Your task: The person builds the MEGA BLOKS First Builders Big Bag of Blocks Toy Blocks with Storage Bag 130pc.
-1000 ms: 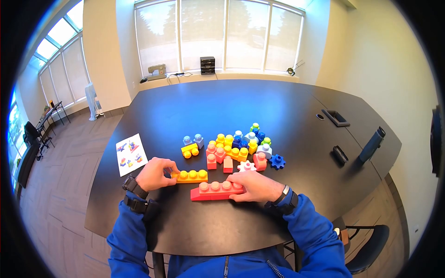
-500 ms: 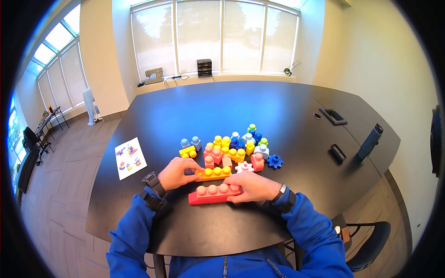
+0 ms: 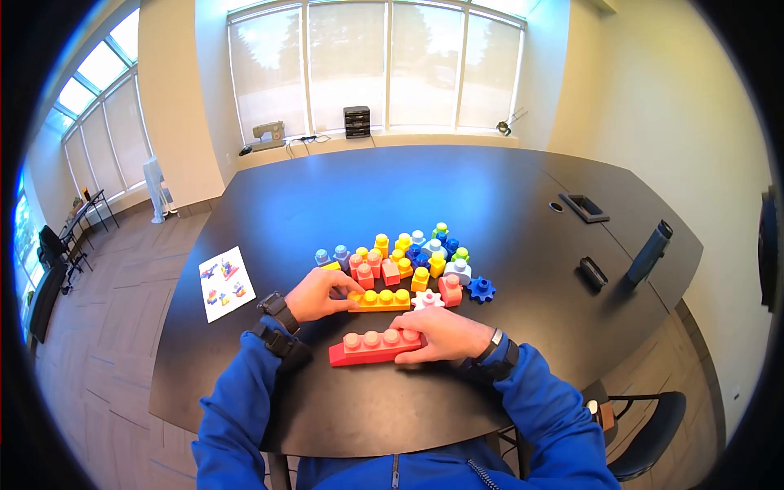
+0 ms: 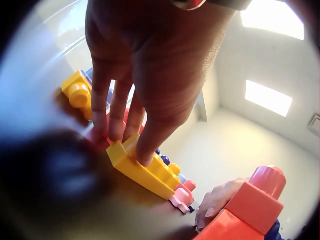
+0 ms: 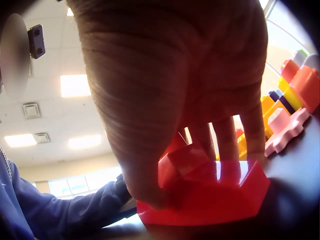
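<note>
My left hand (image 3: 321,295) pinches the left end of a long yellow block with several studs (image 3: 380,303), close to the front of the block pile. In the left wrist view the thumb and fingers of that hand (image 4: 150,85) lie on either side of the yellow block (image 4: 142,174). Nearer the table's front edge, my right hand (image 3: 449,333) grips the right end of a long red piece with pink studs (image 3: 358,354). The right wrist view shows the thumb of this hand (image 5: 165,90) against the red piece (image 5: 215,200). A pale pink gear (image 3: 427,300) lies between the hands.
Loose blocks in pink, yellow, blue and green are bunched behind the hands, with a blue gear (image 3: 481,289) at their right. A picture sheet (image 3: 227,282) lies at the left. A dark bottle (image 3: 650,253) and a black case (image 3: 593,273) are at the right.
My left hand has moved right and away from the body with the yellow block. Several pink and yellow blocks in the pile have shifted. My right hand keeps its grip on the red piece.
</note>
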Available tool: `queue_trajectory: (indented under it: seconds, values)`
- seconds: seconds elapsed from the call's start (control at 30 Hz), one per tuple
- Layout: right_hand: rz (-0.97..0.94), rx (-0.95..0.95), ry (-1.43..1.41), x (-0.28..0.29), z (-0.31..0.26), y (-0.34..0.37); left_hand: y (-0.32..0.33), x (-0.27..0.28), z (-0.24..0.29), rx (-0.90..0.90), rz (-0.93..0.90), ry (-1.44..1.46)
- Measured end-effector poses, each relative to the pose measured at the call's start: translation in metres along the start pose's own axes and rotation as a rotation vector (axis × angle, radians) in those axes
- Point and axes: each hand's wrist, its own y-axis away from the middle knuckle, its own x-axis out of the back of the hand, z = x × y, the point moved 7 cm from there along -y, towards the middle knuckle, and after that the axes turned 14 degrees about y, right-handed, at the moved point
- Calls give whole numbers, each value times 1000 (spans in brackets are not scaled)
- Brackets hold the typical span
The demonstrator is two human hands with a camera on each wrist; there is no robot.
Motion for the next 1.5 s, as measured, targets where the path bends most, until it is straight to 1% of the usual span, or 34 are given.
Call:
queue_trajectory:
  seconds: [0.07, 0.1, 0.13, 0.17, 0.2, 0.23, 0.3, 0.33, 0.37, 0.43, 0.47, 0.5, 0.53, 0.57, 0.63, 0.7, 0.77, 0.8, 0.83, 0.9, 0.97, 1.03, 1.13, 1.23, 1.33, 1.4, 1.43, 1.47, 1.5]
  values:
    - [80, 37, 58, 9, -5, 1, -1, 1, 18, -7, -24, 3]
    - [81, 37, 58, 15, -7, 1, -4, 7, 26, 19, 72, 0]
    - [96, -12, -31, 24, -5, 0, -6, 14, 30, 46, 168, -3]
    - [112, -62, -120, 29, -1, 0, -10, 16, 26, 46, 168, -3]
    - [245, -40, -96, 39, -2, 2, -15, 19, 22, 4, 203, -129]
    - [243, -39, -93, 40, 0, 2, -18, 21, 24, -39, 240, -253]
    - [387, -187, -90, 58, 17, 7, -21, 16, 19, -18, 270, -279]
    - [437, -231, -1, 67, 22, 10, -24, 11, 17, -35, 259, -349]
    - [435, -227, 5, 72, 27, 12, -27, 7, 14, -51, 247, -419]
    - [560, -374, 128, 86, 48, 24, -26, 3, 11, -30, 252, -444]
    - [608, -404, 111, 87, 61, 28, -27, 3, 11, -25, 262, -450]
    - [614, -408, 114, 87, 70, 31, -27, 5, 12, -20, 269, -456]
    - [632, -424, 138, 89, 79, 34, -26, 9, 18, -75, 287, -438]
    - [649, -440, 159, 89, 85, 38, -25, 15, 25, -76, 280, -439]
    - [640, -459, 150, 85, 93, 39, -25, 31, 39, -54, 288, -221]
    - [590, -453, 177, 80, 96, 37, -17, 37, 61, -80, 297, -171]
    - [577, -461, 177, 77, 94, 36, -5, 38, 66, 3, 273, -66]
    - [562, -465, 182, 76, 93, 34, 1, 35, 68, 42, 240, -64]
    - [560, -462, 182, 76, 92, 32, 4, 33, 66, 43, 243, -65]
    - [557, -464, 183, 74, 91, 32, 8, 25, 60, -8, 185, -82]
    - [550, -463, 184, 74, 88, 31, 8, 22, 54, 0, 189, -98]
    - [550, -463, 186, 75, 84, 31, 6, 17, 49, -13, 132, -27]
    - [545, -462, 193, 76, 80, 29, 6, 14, 42, 0, 111, 14]
    - [558, -419, 191, 75, 78, 27, 5, 12, 38, 4, 102, 39]
    - [509, -373, 198, 75, 77, 11, 5, 11, 35, 52, 88, 7]
    - [416, -308, 294, 75, 76, -7, 6, 10, 31, 44, 79, 5]
    - [418, -311, 296, 74, 81, -15, 5, 10, 30, 31, 72, 0]
    - [393, -248, 342, 69, 85, -28, 4, 9, 26, 28, 70, -2]
    - [368, -182, 388, 62, 87, -41, 5, 5, 23, -29, 46, -111]
